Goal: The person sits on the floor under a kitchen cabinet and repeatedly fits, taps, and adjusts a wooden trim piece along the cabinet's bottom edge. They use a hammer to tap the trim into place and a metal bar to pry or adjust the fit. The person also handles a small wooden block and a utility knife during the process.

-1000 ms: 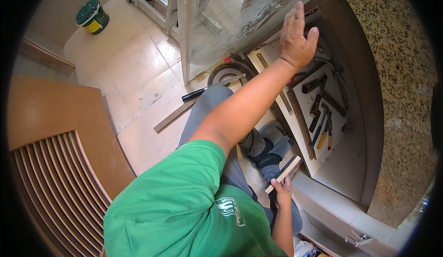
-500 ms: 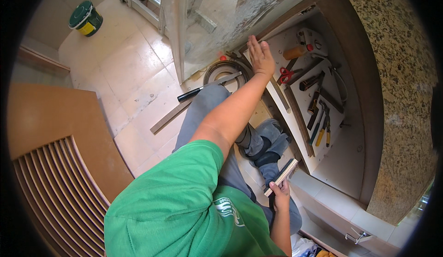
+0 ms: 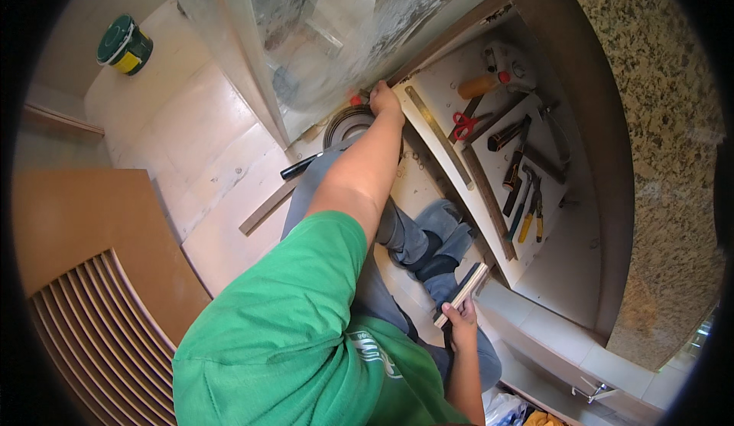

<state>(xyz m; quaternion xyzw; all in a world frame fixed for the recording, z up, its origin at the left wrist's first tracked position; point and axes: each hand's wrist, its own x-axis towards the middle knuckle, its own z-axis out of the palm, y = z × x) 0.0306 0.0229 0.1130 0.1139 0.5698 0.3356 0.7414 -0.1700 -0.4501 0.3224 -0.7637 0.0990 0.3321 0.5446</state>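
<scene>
Right hand (image 3: 462, 328): your fingers and thumb are closed on a short layered block (image 3: 465, 294), held slantwise over your lower legs, just beside the cabinet's near edge. Left hand (image 3: 384, 99): your arm is stretched out to the cabinet's far corner, beside the coil of brown strip (image 3: 336, 125); fingers look bent, but I cannot tell whether you grip anything.

Floor: a black handle (image 3: 298, 167) lies by your knee, a flat wooden strip (image 3: 267, 209) next to it; a green bucket (image 3: 126, 46) stands well apart.

Cabinet (image 3: 562, 277): inside, red scissors (image 3: 463, 125) near an orange bottle (image 3: 480, 86) lying on its side; yellow-handled pliers (image 3: 527, 226) sit nearer you. A narrow flat bar (image 3: 438, 137) lies along the pale edge.
</scene>
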